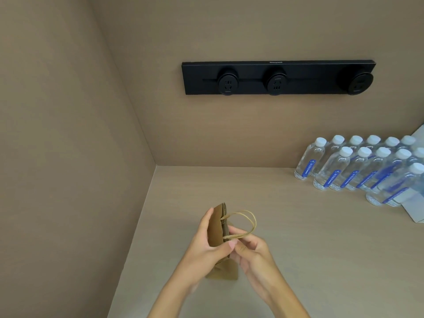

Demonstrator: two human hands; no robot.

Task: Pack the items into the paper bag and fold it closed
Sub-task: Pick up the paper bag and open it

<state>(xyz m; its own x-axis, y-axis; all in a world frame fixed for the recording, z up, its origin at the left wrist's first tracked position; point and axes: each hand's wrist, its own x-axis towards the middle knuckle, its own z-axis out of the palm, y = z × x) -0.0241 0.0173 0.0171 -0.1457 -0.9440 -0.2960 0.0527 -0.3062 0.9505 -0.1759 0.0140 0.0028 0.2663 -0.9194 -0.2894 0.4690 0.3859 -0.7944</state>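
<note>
Two hands meet low in the centre of the frame, both on a flat, unopened paper bag [216,232]. I see the bag held edge-on above the counter [298,237], its long axis running from near the bottom of the frame up toward the far wall, mouth end farthest from the camera. Twine handles [249,222] loop out to the right from that upper end.

Left hand [206,246]: fingers curled around the bag's left face, thumb pressed across the near side, clamping the folded paper. Right hand [252,251]: fingertips pinched against the bag's right edge, just under the lower handle strand; I cannot tell whether it grips paper or twine. The bag's bottom fold shows below the hands, tilted toward the lower centre.

Right side of the frame, well apart from the bag: a cluster of water bottles [358,166] with white caps and blue labels, upright in rows on the counter. A black socket strip [277,78] sits on the wall in the upper centre.
</note>
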